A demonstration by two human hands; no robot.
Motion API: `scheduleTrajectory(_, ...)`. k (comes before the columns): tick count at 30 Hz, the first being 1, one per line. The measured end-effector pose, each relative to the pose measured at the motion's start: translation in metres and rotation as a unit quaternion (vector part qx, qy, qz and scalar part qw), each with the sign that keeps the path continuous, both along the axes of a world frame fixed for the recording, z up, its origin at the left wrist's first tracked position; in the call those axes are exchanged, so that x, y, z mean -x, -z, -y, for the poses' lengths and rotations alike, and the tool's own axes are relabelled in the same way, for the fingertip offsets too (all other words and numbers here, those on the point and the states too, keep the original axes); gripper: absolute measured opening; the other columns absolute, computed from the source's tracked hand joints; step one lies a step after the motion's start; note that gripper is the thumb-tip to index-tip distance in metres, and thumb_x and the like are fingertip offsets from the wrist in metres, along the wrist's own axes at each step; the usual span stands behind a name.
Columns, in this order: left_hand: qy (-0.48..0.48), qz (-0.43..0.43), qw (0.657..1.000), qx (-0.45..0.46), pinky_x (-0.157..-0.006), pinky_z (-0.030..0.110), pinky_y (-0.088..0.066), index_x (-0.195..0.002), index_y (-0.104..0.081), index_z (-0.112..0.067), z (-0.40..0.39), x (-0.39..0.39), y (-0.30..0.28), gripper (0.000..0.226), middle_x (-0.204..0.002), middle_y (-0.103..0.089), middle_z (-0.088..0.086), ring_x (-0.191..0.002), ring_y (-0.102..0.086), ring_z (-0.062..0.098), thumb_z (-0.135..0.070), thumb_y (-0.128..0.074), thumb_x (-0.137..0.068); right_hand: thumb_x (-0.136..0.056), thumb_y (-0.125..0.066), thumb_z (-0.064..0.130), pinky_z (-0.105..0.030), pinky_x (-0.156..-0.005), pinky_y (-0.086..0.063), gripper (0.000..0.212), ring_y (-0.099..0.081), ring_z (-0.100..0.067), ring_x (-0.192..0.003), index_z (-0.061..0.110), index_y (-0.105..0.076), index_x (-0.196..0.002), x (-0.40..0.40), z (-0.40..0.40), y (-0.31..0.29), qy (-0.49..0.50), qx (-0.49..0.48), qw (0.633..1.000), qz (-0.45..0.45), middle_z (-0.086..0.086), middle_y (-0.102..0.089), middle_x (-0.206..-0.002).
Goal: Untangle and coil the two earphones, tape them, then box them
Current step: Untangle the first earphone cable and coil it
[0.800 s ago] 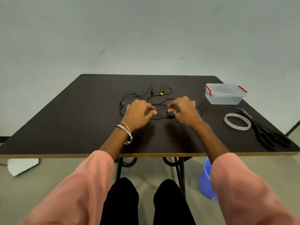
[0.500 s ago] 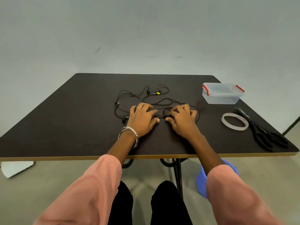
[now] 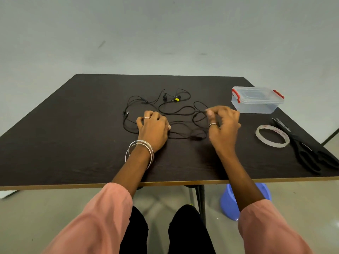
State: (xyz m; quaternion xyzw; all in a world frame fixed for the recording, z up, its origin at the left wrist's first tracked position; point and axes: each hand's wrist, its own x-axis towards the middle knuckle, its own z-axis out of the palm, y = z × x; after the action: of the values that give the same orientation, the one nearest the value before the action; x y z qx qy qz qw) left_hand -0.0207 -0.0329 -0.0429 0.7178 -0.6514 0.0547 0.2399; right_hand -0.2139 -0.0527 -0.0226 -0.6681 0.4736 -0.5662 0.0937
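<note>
Two black earphones (image 3: 176,111) lie tangled in loose loops in the middle of the dark table (image 3: 64,143). My left hand (image 3: 153,130) rests curled on the cable at the left of the tangle and pins it down. My right hand (image 3: 222,125) is raised a little at the right of the tangle, thumb and forefinger pinched on a strand of cable. A clear plastic box (image 3: 256,99) with red clips stands closed at the far right. A roll of clear tape (image 3: 272,136) lies flat to the right of my right hand.
Black scissors (image 3: 308,153) lie near the table's right edge, beside the tape. Under the table stand its black legs (image 3: 200,200), and a blue bucket (image 3: 231,202) sits on the floor. My knees are below the front edge.
My right hand has moved right and lifted, pulling a strand of cable out of the tangle. My left hand has stayed on the left part of the cable.
</note>
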Motion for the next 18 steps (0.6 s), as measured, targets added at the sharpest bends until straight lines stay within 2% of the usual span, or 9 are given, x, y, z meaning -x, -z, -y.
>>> scheduleTrajectory(3,-0.01,-0.01,1.0,-0.001,-0.105,0.042,-0.018,-0.102,-0.068,-0.023,-0.002,0.0,-0.002,0.021,-0.119,-0.054,-0.004,-0.128,-0.029,0.02,-0.028,-0.049,-0.095,-0.099,-0.04,0.019,-0.04,-0.075,-0.049,0.016,-0.057,-0.014,-0.081,0.022,-0.053,-0.091,0.005,-0.003,-0.005,0.021,0.012,0.978,0.207,0.02,-0.058,-0.077)
scheduleTrajectory(5,-0.005,-0.02,1.0,0.001,-0.104,0.041,-0.018,-0.103,-0.067,-0.024,-0.005,0.001,-0.004,0.018,-0.117,-0.055,-0.004,-0.128,-0.03,0.02,-0.029,-0.051,-0.095,-0.101,-0.039,0.021,-0.033,-0.062,-0.048,0.018,-0.055,-0.011,-0.063,0.024,-0.053,-0.09,0.009,-0.002,-0.007,0.005,-0.009,0.952,0.307,0.017,-0.062,-0.073)
scheduleTrajectory(6,0.003,-0.026,1.0,0.013,-0.104,0.04,-0.018,-0.104,-0.066,-0.024,-0.006,0.001,-0.005,0.018,-0.117,-0.056,-0.005,-0.127,-0.032,0.019,-0.029,-0.052,-0.094,-0.101,-0.041,0.022,-0.03,-0.058,-0.045,0.017,-0.051,-0.008,-0.058,0.024,-0.054,-0.09,0.01,-0.002,-0.006,0.003,-0.015,0.947,0.321,0.013,-0.061,-0.071)
scheduleTrajectory(8,0.027,-0.041,0.997,0.067,-0.102,0.038,-0.02,-0.108,-0.065,-0.022,-0.01,0.003,-0.006,0.018,-0.115,-0.058,-0.003,-0.124,-0.037,0.02,-0.026,-0.055,-0.093,-0.1,-0.044,0.023,-0.026,-0.052,-0.043,0.017,-0.047,-0.006,-0.053,0.017,-0.059,-0.093,0.009,-0.004,-0.005,-0.008,-0.019,0.954,0.299,0.006,-0.053,-0.064)
scheduleTrajectory(11,0.103,-0.111,0.979,0.133,-0.1,0.04,-0.031,-0.119,-0.061,-0.02,-0.014,0.005,-0.01,0.032,-0.12,-0.059,-0.001,-0.12,-0.045,0.02,-0.032,-0.058,-0.089,-0.098,-0.051,0.026,-0.033,-0.05,-0.042,0.018,-0.046,-0.011,-0.054,0.013,-0.063,-0.096,0.003,-0.012,-0.005,-0.062,-0.031,0.972,0.224,0.007,-0.052,-0.061)
scheduleTrajectory(13,0.192,-0.174,0.96,0.111,-0.102,0.034,-0.035,-0.131,-0.053,-0.019,-0.018,0.011,-0.021,0.05,-0.131,-0.055,-0.001,-0.124,-0.044,0.016,-0.042,-0.059,-0.087,-0.096,-0.055,0.024,-0.031,-0.05,-0.041,0.015,-0.05,-0.008,-0.055,0.014,-0.066,-0.095,-0.002,-0.017,-0.018,-0.118,-0.035,0.979,0.161,0.008,-0.057,-0.063)
scheduleTrajectory(15,0.25,-0.24,0.935,0.074,-0.103,0.022,-0.038,-0.134,-0.051,-0.017,-0.019,0.021,-0.044,0.051,-0.134,-0.055,0.0,-0.124,-0.048,0.011,-0.034,-0.064,-0.088,-0.094,-0.06,0.021,-0.023,-0.056,-0.044,0.012,-0.057,-0.002,-0.059,0.013,-0.07,-0.093,-0.008,-0.02,-0.048,-0.171,-0.021,0.981,0.088,0.011,-0.064,-0.069)
scheduleTrajectory(16,0.259,-0.286,0.92,0.065,-0.101,0.021,-0.044,-0.13,-0.056,-0.013,-0.017,0.026,-0.058,0.043,-0.128,-0.06,0.003,-0.118,-0.055,0.011,-0.026,-0.065,-0.09,-0.092,-0.062,0.02,-0.02,-0.059,-0.046,0.011,-0.06,-0.001,-0.063,0.012,-0.07,-0.091,-0.01,-0.019,-0.065,-0.195,-0.016,0.979,0.051,0.01,-0.067,-0.071)
scheduleTrajectory(18,0.257,-0.385,0.884,0.069,-0.09,0.032,-0.055,-0.111,-0.066,-0.003,-0.015,0.035,-0.086,0.025,-0.102,-0.072,0.01,-0.096,-0.069,0.018,-0.019,-0.06,-0.093,-0.089,-0.066,0.019,-0.022,-0.06,-0.049,0.012,-0.063,-0.01,-0.064,0.008,-0.071,-0.089,-0.011,-0.016,-0.098,-0.24,-0.017,0.971,0.005,-0.002,-0.069,-0.072)
